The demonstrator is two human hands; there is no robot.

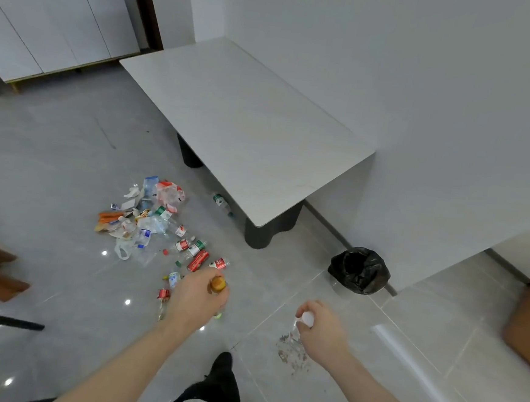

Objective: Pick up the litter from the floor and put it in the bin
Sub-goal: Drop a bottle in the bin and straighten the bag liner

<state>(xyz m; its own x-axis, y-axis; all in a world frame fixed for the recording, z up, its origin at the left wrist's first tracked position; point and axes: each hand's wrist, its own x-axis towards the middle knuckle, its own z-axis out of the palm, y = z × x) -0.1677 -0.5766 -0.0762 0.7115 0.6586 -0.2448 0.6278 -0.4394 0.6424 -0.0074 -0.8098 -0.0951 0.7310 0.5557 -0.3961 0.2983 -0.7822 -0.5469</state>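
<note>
Already bottle point(217, 285) inside left grip point(197, 297)

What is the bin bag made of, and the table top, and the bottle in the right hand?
Bin bag: thin black plastic film, probably; it is crinkled and glossy.
Table top: looks like smooth white stone or laminate with a matte sheen; the picture cannot settle which.
Bottle in the right hand: clear plastic, likely; you can see the floor through it, and it has a white cap.

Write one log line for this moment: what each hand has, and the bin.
left hand: holds bottle | right hand: holds clear bag | bin: open, black liner | litter pile: on floor
</note>
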